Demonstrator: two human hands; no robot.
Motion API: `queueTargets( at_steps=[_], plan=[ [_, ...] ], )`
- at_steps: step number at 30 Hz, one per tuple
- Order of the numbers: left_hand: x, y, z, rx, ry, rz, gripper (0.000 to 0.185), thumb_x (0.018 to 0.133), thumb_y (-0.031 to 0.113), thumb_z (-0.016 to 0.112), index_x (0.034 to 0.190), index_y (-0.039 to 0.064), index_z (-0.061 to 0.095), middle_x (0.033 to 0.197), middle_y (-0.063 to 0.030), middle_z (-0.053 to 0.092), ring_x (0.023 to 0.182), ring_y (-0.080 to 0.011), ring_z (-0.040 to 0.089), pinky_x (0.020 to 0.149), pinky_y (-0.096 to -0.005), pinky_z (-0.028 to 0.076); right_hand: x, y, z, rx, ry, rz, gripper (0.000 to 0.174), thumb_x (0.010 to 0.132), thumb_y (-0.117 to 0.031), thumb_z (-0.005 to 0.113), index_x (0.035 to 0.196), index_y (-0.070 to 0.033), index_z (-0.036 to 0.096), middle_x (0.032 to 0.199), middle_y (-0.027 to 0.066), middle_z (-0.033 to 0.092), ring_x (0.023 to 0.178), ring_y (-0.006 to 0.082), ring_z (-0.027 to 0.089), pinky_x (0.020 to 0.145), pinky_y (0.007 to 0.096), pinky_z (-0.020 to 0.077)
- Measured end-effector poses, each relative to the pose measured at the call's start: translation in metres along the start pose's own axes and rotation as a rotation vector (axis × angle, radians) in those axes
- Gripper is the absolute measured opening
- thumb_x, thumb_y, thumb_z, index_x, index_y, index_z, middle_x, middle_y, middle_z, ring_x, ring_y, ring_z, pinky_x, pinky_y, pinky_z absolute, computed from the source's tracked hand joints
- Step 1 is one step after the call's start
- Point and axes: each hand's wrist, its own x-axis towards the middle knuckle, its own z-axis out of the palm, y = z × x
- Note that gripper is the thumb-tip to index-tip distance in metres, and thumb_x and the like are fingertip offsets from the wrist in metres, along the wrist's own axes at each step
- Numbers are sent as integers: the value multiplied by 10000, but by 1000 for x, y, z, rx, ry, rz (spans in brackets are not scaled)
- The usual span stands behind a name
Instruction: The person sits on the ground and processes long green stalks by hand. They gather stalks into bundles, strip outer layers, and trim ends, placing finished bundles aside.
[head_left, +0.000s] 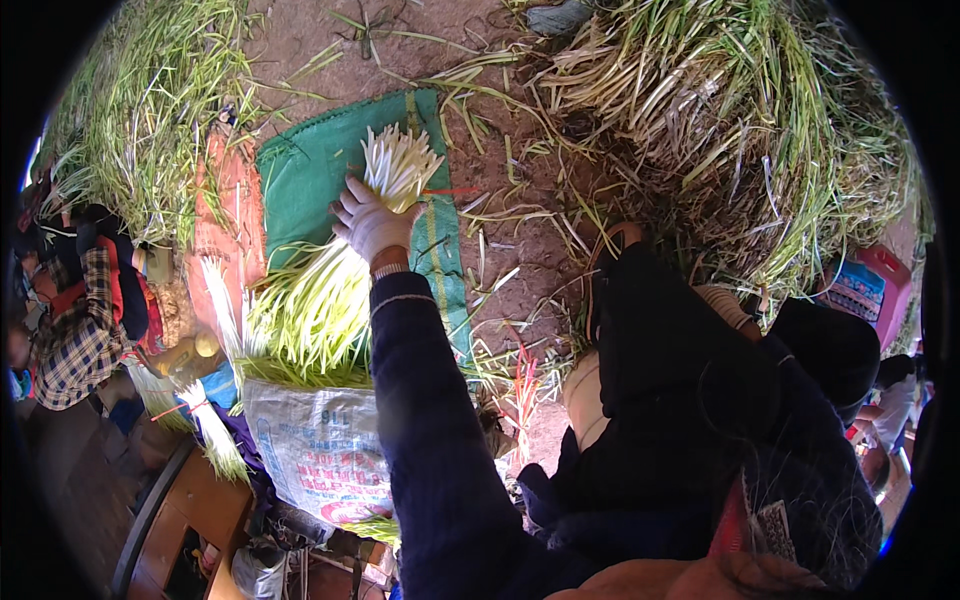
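Observation:
My left hand (381, 229), in a pale glove, lies over a bundle of white-ended green stalks (401, 161), thumb on one side and fingers on the other. The bundle rests on a green woven sack (307, 180). A thin red tie (454, 191) sticks out beside it. Below the hand, loose yellow-green leaves (315, 307) spread towards a white printed woven sack (319, 446). My right hand (724, 306), also gloved, is beyond my dark-clad leg, beside a big heap of uncut stalks (675, 112); its fingers are mostly hidden.
Another green heap (157, 112) rises at the upper left, next to an orange sack (229, 202). A tied bundle (214, 431) lies at the left, near wooden furniture (199, 502). Red ties (525, 382) lie by my foot. A person in a plaid sleeve (82, 326) sits at the left.

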Motion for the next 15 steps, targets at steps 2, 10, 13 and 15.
queueTargets(
  at_steps=[2,10,13,15],
  plan=[
    [12,-1,-6,-61,-87,-19,1467,574,626,941,1642,133,65,1629,-160,352,1506,-374,338,1215,-541,272,2,-1,1,-40,29,-73,341,883,-345,646,1002,-32,710,877,206,700,844,411,686,771,509,536],
    [13,-7,-6,-84,-48,19,1484,526,645,945,1630,110,109,1622,-170,344,1480,-346,385,1217,-532,285,1,3,6,30,93,-105,331,888,-331,648,972,-15,698,876,223,698,851,419,683,790,524,536],
    [-2,-11,0,-187,219,69,1462,518,638,944,1621,96,151,1609,-151,350,1459,-324,405,1223,-533,283,1,12,14,84,127,-145,324,893,-324,645,979,-17,700,886,222,701,857,419,683,798,523,538],
    [-10,-7,5,-148,258,126,1468,519,641,935,1623,82,146,1598,-143,359,1469,-307,382,1234,-525,269,4,17,18,89,121,-152,322,897,-321,642,988,-18,701,891,221,703,866,420,683,806,520,539]
  ],
)
